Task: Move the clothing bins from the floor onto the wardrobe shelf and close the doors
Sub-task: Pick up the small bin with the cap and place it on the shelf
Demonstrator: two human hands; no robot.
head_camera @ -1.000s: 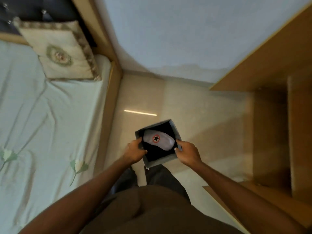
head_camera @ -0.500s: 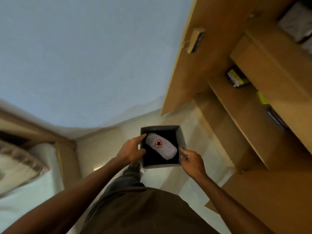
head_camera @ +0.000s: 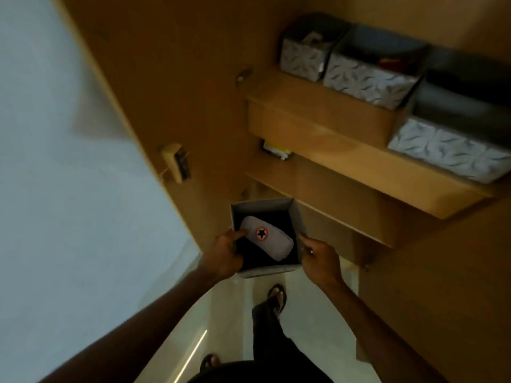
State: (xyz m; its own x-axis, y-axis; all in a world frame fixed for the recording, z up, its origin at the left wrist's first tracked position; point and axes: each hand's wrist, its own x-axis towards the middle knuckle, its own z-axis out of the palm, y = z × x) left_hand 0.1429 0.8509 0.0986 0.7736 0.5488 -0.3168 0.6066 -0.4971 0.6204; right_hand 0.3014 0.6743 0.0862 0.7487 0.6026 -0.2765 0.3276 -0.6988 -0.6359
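I hold a small grey fabric bin [head_camera: 264,208] in the air in front of the open wardrobe. Inside it lies a folded pale grey garment [head_camera: 272,244] with a red-ringed black star badge. My left hand [head_camera: 224,255] grips the bin's left wall with the thumb inside. My right hand [head_camera: 320,258] grips its right wall. Three grey patterned bins [head_camera: 365,81] stand in a row on the wardrobe shelf [head_camera: 318,120] at the upper right, well above the held bin.
An open wardrobe door [head_camera: 166,92] with a latch block [head_camera: 175,163] stands to the left of the bin. A lower shelf [head_camera: 331,189] holds a small yellow item [head_camera: 276,153]. My sandalled feet [head_camera: 276,295] stand on pale floor tiles. A blue wall fills the left.
My view has swung from the bed and floor up to the wardrobe. The bin in both hands has risen and come closer to the shelves, and the shelf bins have come into sight.
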